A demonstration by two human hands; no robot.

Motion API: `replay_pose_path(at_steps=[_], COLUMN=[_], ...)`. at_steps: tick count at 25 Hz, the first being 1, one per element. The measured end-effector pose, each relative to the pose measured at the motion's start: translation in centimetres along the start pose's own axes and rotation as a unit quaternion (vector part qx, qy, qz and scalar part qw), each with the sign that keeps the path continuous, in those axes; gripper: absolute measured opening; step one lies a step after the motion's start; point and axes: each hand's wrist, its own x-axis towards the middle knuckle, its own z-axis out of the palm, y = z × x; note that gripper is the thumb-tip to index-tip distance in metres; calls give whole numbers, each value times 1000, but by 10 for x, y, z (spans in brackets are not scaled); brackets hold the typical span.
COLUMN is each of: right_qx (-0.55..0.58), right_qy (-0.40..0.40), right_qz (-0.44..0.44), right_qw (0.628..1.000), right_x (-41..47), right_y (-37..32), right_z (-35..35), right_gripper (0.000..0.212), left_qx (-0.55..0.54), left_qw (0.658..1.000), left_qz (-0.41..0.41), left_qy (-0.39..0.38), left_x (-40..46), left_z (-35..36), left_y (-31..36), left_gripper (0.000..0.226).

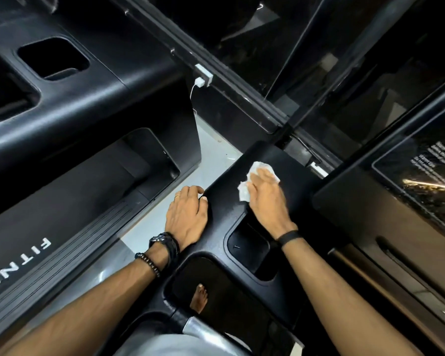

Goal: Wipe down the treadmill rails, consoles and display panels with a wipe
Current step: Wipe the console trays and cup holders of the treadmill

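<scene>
Where the two forearms reach in from the bottom of the view, a bare foot (199, 298) shows through an opening in the black treadmill console (224, 201), standing on the dark belt below. Just beyond that opening sits a recessed cup pocket (247, 246) with a small dark screw lying in it. The left hand (186, 214), with a ring on one finger and two bracelets and a watch at the wrist, rests flat on the console's left edge, fingers relaxed and draped over the rim, holding nothing. The right hand (266, 195), wearing one black band at the wrist, presses a crumpled white wipe (244, 191) against the console top with straight fingers; the wipe shows on both sides of the fingers. To the right lies a glossy dark display panel (419, 186) with small white lettering. Left of the hands, across a strip of pale floor (211, 150), stands a second treadmill (75, 140) with three pockets in its console. Farther off, a white plug (201, 82) sits in a white socket on a dark frame.
</scene>
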Motion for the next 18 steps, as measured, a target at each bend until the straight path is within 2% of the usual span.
replay_pose_path(at_steps=[4, 5, 7, 10, 11, 13, 15, 18], right_qx=[-18, 5, 44, 59, 30, -2, -2, -11], right_qy=[-93, -86, -68, -46, -60, -119, -139, -87], right_qz=[-155, -161, -100, -27, -49, -153, -240, -198], right_qw=[983, 983, 992, 997, 997, 981, 961, 976], right_x=[-35, -43, -33, 5, 8, -9, -22, 9], right_y=[-23, -10, 9, -6, -19, -39, -19, 11], right_z=[22, 15, -1, 3, 14, 25, 18, 3], right_gripper=[45, 41, 37, 38, 40, 45, 45, 39], left_qx=[0, 2, 8, 12, 14, 13, 7, 1], left_qw=[1000, 999, 999, 999, 999, 999, 999, 999], left_qz=[-23, -33, -44, -38, -37, -38, -36, -34], left_qy=[-17, -16, -10, -17, -18, -17, -13, -10], left_x=[-2, -2, -1, 2, 2, 1, -1, 1], left_z=[-2, -2, -3, -4, -4, -5, -4, -3], left_y=[-7, -11, -16, -18, -18, -18, -18, -18], left_gripper=[42, 37, 33, 34, 34, 34, 33, 33])
